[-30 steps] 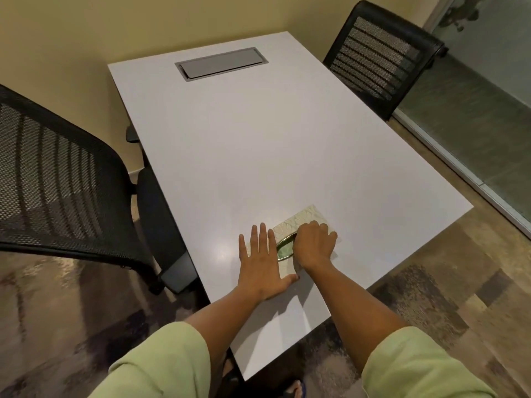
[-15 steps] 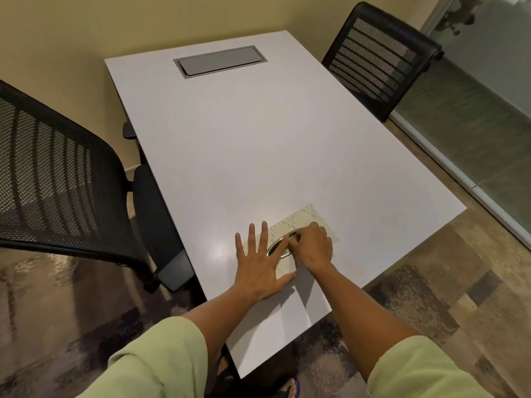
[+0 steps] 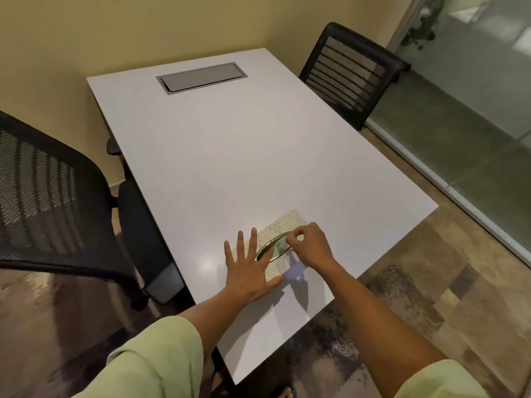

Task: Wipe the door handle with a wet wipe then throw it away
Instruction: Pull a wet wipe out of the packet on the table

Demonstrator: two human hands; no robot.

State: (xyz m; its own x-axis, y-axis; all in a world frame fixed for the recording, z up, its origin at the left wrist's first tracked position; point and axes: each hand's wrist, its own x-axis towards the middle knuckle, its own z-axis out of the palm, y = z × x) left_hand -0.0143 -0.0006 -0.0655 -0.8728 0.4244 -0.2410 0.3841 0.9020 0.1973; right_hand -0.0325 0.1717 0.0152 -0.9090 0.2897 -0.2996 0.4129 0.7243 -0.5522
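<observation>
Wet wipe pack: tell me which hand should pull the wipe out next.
Right. The right hand already pinches at the wet wipe pack oval opening, while the left hand lies flat, holding the pack on the table.

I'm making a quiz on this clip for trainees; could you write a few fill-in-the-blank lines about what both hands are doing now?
1. The left hand lies ____ with fingers spread on the wipe pack.
2. The right hand pinches at the pack's oval ____.
3. The pack rests on a white ____.
4. Two black mesh ____ flank it.

Missing: flat; opening; table; chairs
</observation>
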